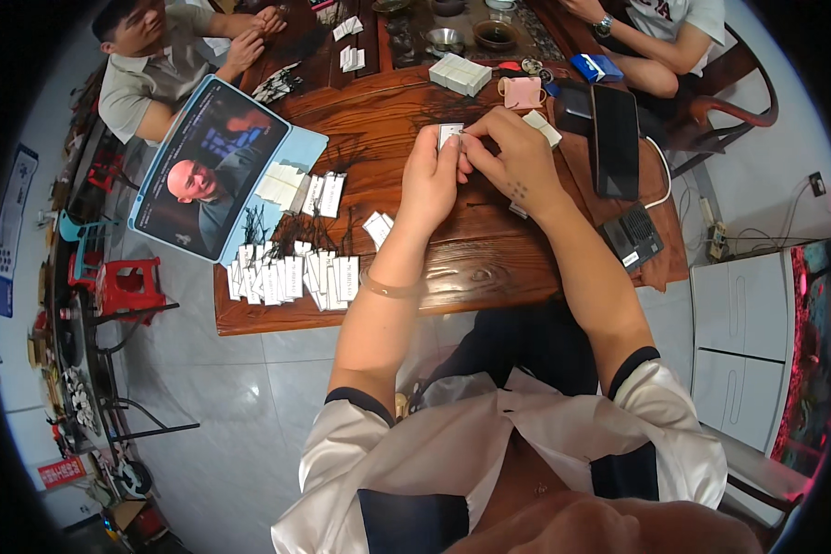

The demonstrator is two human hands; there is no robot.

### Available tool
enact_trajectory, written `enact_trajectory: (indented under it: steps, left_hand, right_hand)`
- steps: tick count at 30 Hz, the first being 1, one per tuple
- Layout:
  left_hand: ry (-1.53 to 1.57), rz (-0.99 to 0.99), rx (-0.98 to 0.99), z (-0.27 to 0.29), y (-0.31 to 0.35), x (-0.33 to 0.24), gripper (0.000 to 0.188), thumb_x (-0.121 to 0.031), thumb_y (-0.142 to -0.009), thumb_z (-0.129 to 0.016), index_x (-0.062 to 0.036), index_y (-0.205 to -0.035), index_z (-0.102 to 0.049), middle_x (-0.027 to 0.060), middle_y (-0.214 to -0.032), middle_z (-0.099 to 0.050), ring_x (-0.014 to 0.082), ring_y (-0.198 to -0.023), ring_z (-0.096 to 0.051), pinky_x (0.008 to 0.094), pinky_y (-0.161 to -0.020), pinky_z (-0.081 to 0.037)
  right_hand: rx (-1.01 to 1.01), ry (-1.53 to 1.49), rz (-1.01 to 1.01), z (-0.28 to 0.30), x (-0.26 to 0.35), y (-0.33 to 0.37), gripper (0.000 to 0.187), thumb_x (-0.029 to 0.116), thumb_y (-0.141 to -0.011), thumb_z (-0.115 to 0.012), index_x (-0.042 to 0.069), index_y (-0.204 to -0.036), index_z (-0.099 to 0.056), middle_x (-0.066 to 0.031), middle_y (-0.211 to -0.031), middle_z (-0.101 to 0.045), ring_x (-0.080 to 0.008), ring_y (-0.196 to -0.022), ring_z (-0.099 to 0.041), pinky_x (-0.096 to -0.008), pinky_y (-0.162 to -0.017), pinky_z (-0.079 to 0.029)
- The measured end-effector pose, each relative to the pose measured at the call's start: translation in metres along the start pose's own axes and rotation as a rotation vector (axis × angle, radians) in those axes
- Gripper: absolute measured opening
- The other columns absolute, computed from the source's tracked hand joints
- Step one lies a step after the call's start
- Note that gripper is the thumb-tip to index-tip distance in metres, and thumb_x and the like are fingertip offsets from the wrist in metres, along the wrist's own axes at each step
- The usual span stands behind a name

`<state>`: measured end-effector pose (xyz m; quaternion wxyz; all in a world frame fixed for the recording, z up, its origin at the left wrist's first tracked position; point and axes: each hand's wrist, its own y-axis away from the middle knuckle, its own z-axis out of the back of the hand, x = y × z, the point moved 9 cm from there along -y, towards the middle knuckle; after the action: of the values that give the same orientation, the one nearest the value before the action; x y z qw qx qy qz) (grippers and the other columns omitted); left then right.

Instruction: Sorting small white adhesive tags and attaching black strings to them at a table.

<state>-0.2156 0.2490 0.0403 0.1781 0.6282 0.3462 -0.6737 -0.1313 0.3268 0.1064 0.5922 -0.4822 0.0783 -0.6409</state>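
Observation:
Over the middle of the wooden table, my left hand [431, 175] grips a small white tag [450, 132] between thumb and fingers. My right hand [511, 159] is closed in a pinch at the tag's right edge; what its fingertips hold is too small to make out. Beyond the right hand lies a stack of blank white tags [543, 127], partly covered by it. Left of my left forearm are a few loose tags [377, 228]. Farther left, rows of white tags with black strings [328, 277] lie along the near edge. Loose black strings [351, 148] are scattered across the table [471, 263].
A tablet [208, 171] in a light blue case stands at the left, near more tags. At the right are a large phone [616, 143] with a white cable, a black device [632, 237] and a pink item [522, 93]. A tag block [460, 75] sits farther back. Two people sit opposite.

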Motion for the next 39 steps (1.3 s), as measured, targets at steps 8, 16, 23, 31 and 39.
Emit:
enact_trajectory:
  steps: [8,16,23,31,39]
  left_hand:
    - [-0.346,-0.096,-0.073,-0.003,0.006,-0.017,0.013,-0.011,-0.097,-0.046,-0.0001,-0.102,-0.052,0.0116,-0.081,-0.06,0.0217,-0.071,-0.059,0.0327,-0.065,-0.048]
    - [-0.719,-0.365,-0.135,-0.01,0.014,-0.034,0.014,-0.006,-0.091,-0.049,0.0022,-0.102,-0.051,0.0219,-0.097,-0.057,0.0387,-0.089,-0.057,0.0443,-0.075,-0.047]
    - [-0.826,-0.499,-0.204,-0.004,0.016,-0.04,0.022,0.001,-0.082,-0.051,0.0013,-0.104,-0.053,0.02,-0.095,-0.057,0.0375,-0.092,-0.056,0.0443,-0.079,-0.047]
    - [-0.812,-0.526,-0.261,0.005,0.019,-0.044,0.02,0.001,-0.08,-0.052,0.0012,-0.1,-0.053,0.0189,-0.093,-0.056,0.0373,-0.088,-0.056,0.0435,-0.075,-0.048]
    - [-0.796,-0.538,-0.274,0.007,0.019,-0.043,0.02,0.001,-0.079,-0.053,0.0007,-0.098,-0.052,0.0191,-0.091,-0.056,0.0379,-0.086,-0.056,0.0449,-0.073,-0.047]
  right_hand:
    - [-0.045,0.037,0.048,0.002,0.001,0.002,0.011,0.013,-0.076,-0.067,0.005,-0.076,-0.059,-0.0069,-0.074,-0.057,-0.0243,-0.063,-0.058,-0.0332,-0.055,-0.046]
    - [0.017,0.057,-0.036,-0.003,-0.002,0.002,0.01,0.01,-0.078,-0.066,0.002,-0.081,-0.06,-0.0096,-0.076,-0.058,-0.0245,-0.068,-0.059,-0.0322,-0.06,-0.046]
    - [0.054,-0.195,-0.195,-0.017,-0.024,0.006,0.016,0.014,-0.084,-0.062,0.002,-0.095,-0.064,-0.011,-0.085,-0.064,-0.0202,-0.067,-0.059,-0.0303,-0.063,-0.046]
    - [0.114,-0.234,-0.226,-0.027,-0.023,0.007,0.018,0.014,-0.086,-0.061,-0.001,-0.094,-0.063,-0.0121,-0.081,-0.066,-0.0189,-0.066,-0.059,-0.0305,-0.061,-0.045]
    - [0.207,-0.221,-0.285,-0.034,-0.028,0.01,0.019,0.016,-0.09,-0.058,-0.002,-0.095,-0.062,-0.0148,-0.082,-0.065,-0.0239,-0.072,-0.064,-0.0326,-0.066,-0.047]
